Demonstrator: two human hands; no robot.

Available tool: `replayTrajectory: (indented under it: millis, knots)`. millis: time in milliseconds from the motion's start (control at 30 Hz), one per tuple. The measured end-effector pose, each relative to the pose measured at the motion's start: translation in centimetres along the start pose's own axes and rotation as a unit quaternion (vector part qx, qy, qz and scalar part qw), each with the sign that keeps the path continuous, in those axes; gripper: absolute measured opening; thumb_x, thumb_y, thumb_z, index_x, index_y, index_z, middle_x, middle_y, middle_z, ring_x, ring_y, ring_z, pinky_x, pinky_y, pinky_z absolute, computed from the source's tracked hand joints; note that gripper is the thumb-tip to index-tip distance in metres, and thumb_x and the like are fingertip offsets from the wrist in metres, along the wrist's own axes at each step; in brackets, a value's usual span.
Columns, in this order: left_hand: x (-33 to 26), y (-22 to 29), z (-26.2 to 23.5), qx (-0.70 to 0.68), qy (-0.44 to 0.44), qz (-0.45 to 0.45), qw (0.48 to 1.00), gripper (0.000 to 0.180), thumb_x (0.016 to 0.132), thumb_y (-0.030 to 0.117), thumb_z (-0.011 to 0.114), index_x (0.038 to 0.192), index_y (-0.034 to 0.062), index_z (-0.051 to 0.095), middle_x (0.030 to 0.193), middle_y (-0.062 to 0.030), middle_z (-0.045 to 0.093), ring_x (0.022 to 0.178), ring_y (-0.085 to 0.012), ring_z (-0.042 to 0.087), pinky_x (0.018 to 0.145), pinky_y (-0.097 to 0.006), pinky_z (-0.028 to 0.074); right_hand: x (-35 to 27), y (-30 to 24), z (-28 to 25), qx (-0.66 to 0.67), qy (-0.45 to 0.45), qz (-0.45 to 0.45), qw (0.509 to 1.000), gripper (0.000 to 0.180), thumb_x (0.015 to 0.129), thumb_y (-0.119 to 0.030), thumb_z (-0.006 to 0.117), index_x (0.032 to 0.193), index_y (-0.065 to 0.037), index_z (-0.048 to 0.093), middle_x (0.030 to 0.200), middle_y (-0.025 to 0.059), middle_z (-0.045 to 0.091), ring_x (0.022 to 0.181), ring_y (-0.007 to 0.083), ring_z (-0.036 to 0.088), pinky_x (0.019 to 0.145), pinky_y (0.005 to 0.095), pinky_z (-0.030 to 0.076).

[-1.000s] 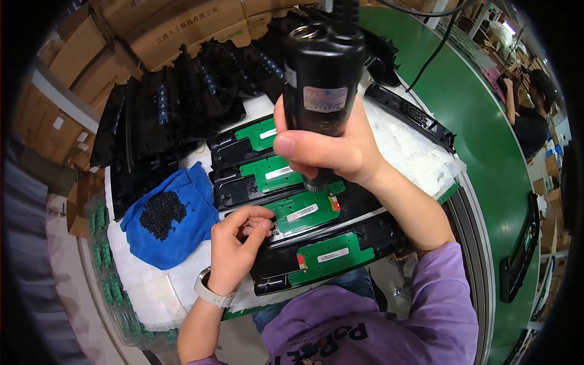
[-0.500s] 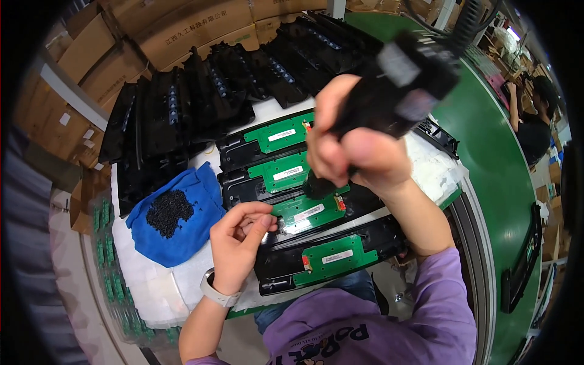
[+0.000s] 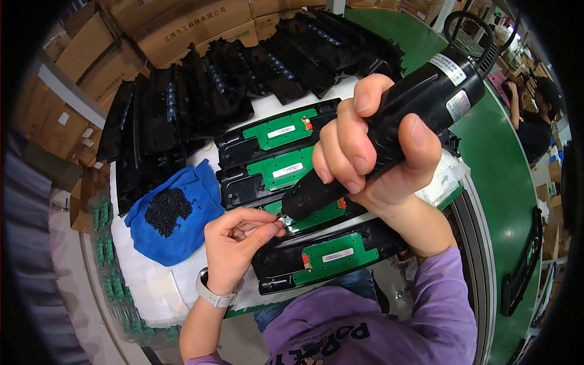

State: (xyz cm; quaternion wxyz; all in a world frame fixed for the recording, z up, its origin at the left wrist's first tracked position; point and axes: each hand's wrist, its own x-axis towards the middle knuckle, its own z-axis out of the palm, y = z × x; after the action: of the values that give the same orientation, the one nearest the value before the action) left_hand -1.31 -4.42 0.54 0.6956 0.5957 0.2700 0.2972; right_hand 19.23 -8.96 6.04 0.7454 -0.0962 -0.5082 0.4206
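My right hand [image 3: 350, 143] is wrapped round a black electric screwdriver [image 3: 420, 91], its cable rising at the upper right. The driver slants down to the left, its tip over the left end of a green circuit board [image 3: 326, 214]. Beside that tip, my left hand [image 3: 234, 243] has thumb and forefinger pinched together; whatever lies between them is too small to make out. The board sits in a black plastic housing, partly covered by the driver. Two similar boards lie farther off, one the far board [image 3: 261, 135], and a near board [image 3: 350, 246] lies closer to me.
Left of the housings, a blue cloth [image 3: 143, 234] holds a heap of small black pieces [image 3: 167, 212]. Black plastic housings [image 3: 182, 115] stand in a row at the back, before cardboard boxes [image 3: 201, 27]. Another person [image 3: 535, 131] sits at the far right, beyond the green surface [image 3: 486, 164].
The screwdriver has swung down and left, and its tip now meets the fingers of my left hand. My left hand has shifted slightly right along the board's end.
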Motion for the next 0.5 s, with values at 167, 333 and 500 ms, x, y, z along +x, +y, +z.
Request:
replayTrajectory:
  millis: [167,333,500]
  knots:
    - [0.03,-0.13,-0.35,0.007,0.006,-0.014,1.000,0.011,0.077,-0.005,0.063,0.087,-0.0045,0.060,0.080,-0.0145,0.066,0.071,-0.0189,0.066,0.069,-0.026,0.053,-0.21,0.31,0.14,0.006,0.009,0.007,1.000,0.039,0.087,-0.043,0.046,0.102,-0.007,0.044,0.060,-0.0004,0.046,0.042,0.0106,0.042,0.049,0.0304,0.043]
    - [-0.06,-0.11,-0.49,-0.012,-0.010,-0.014,1.000,0.011,0.075,-0.006,0.065,0.084,-0.0043,0.059,0.078,-0.0146,0.066,0.071,-0.0191,0.066,0.069,-0.027,0.053,-0.33,0.47,0.38,0.023,0.029,0.018,0.999,0.039,0.087,-0.044,0.046,0.102,-0.007,0.044,0.060,-0.0007,0.046,0.042,0.0103,0.042,0.049,0.0301,0.042]
    - [-0.08,-0.10,-0.34,-0.023,-0.007,-0.020,1.000,0.012,0.073,-0.007,0.066,0.081,-0.0039,0.058,0.077,-0.0146,0.066,0.070,-0.0191,0.066,0.068,-0.027,0.053,-0.19,0.37,0.96,0.070,0.094,0.027,0.993,0.026,0.085,-0.029,0.049,0.096,-0.005,0.044,0.056,0.0050,0.047,0.040,0.0152,0.042,0.046,0.0324,0.039]
